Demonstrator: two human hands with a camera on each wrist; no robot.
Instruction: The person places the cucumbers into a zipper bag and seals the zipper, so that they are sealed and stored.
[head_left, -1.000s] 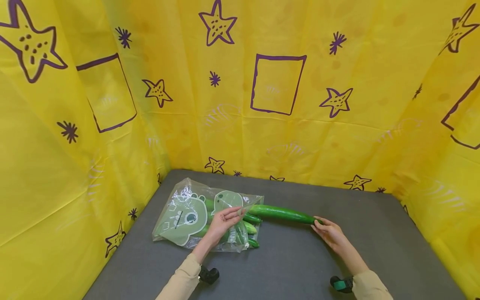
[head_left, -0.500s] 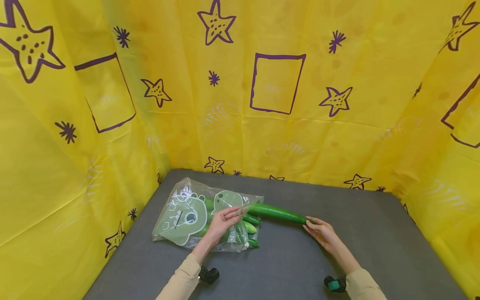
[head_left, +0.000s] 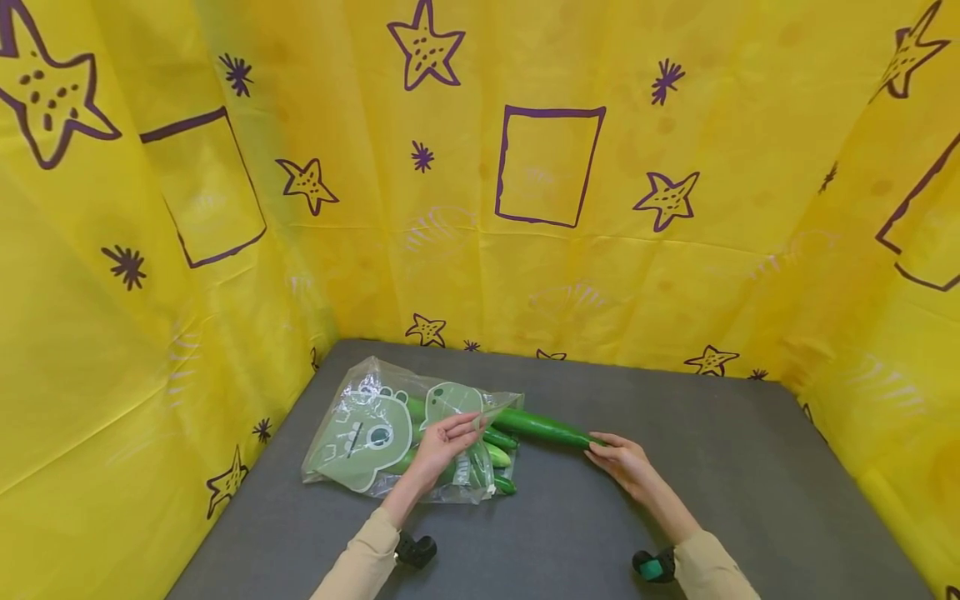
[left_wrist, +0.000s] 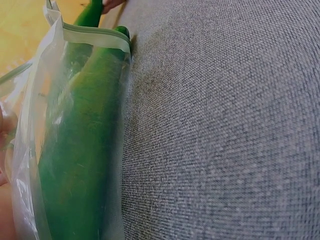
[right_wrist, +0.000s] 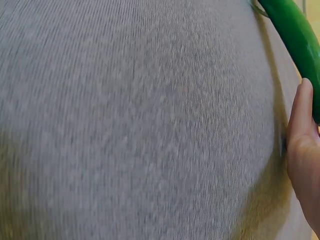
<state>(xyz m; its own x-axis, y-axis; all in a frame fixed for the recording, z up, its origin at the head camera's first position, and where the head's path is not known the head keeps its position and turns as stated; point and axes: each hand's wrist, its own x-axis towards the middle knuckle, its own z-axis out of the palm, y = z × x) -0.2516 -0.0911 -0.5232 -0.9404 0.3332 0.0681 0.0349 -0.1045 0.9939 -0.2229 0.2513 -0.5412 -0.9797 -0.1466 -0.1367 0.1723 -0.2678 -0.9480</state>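
A clear plastic bag (head_left: 330, 446) printed with green cartoon figures lies on the left of the grey table, several cucumbers inside with their ends at its mouth. My left hand (head_left: 442, 446) pinches the upper edge of that mouth and lifts it. One long cucumber (head_left: 543, 427) reaches partway into the bag; its far end is hidden behind the film. With thumb and fingertips my right hand (head_left: 624, 462) grips the cucumber's outer end. In the left wrist view another cucumber (left_wrist: 80, 150) shows through the film. The right wrist view has the gripped cucumber (right_wrist: 292, 32) at its upper right.
The grey cloth-covered table (head_left: 712, 467) extends right and in front of the bag. Yellow curtains (head_left: 555, 283) with purple stars stand at its back and sides. Black straps with small devices (head_left: 654, 567) sit on both wrists.
My right hand has moved left, sliding the long cucumber further into the bag, so less of it shows outside. The left hand keeps its hold on the bag's edge.
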